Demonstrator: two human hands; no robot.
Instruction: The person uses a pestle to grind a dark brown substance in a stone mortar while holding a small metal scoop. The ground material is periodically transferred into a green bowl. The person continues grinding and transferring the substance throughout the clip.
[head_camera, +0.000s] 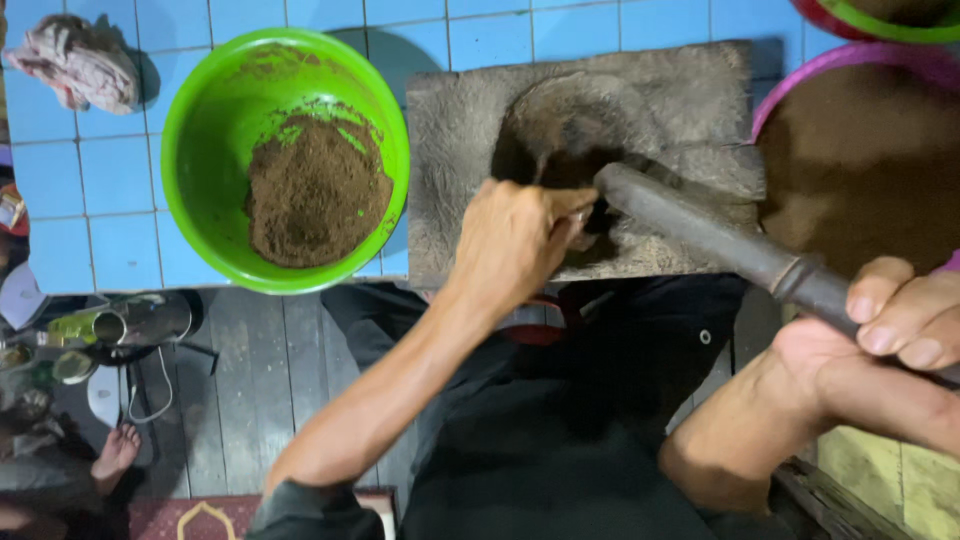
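Dark heavy pestle (700, 235), long and round, leans down into the hollow of the grey stone block (470, 110) on the blue tiled table (90, 180), so its end can press what lies there. The right hand (890, 335) is closed tight on its handle. The left hand (515, 240) is curled, fingertips pinched at the hollow beside the pestle's end. A green plastic bowl (190, 130) of brown powder (318, 190) sits just beside the block.

A blue tiled surface (110, 190) fills the upper part, with a crumpled cloth (75, 62) lying at its far left corner. Below it runs a dark wooden plank floor (250, 380), with a patterned red rug (200, 518) at the bottom edge.
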